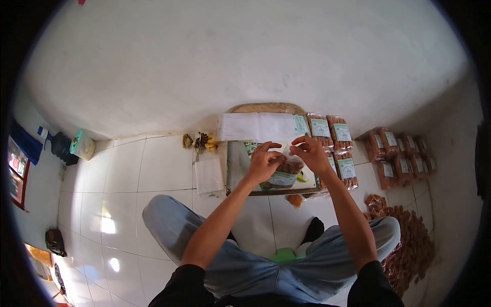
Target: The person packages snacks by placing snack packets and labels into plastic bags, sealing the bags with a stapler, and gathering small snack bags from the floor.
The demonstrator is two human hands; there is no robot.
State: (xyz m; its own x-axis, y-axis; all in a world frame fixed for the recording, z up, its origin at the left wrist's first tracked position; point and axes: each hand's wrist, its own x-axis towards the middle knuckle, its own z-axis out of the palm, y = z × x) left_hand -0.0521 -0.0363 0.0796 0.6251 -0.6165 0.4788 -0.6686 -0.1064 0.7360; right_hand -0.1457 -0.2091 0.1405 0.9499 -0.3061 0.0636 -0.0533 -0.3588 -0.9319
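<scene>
At the left side of the frame, a tub with a green lid (pixel 82 145) stands on the shiny floor (pixel 120 176), close to the wall. Moving right, some bananas (pixel 207 140) lie near the wall, and a flat stack of clear plastic (pixel 209 174) lies on the floor just beside the low tabletop (pixel 237 168). White sheets (pixel 255 126) lie along the back of the tabletop.

Near the middle of the frame, the clear bag (pixel 282 179) sits on the front part of the tabletop, with brown food in its lower part and a pale green label. The left hand (pixel 266 161) is at the left of its loose top, fingers bent and partly open; I cannot tell if the tips grip the plastic. The right hand (pixel 310 152) is at the other side, thumb and finger close together, and looks to have a pinch of the top edge.

The bag should be light, I think. Its top looks thin, floppy and a bit slippery, so the edge is the place to pinch. The food may snap if squeezed, so to lift it, a flat palm under the bottom would be kinder.

Right of the hands, full packs (pixel 341 132) stand in rows, more packs (pixel 402 157) sit by the right wall, and a brown heap (pixel 409 245) spreads at the lower right.
</scene>
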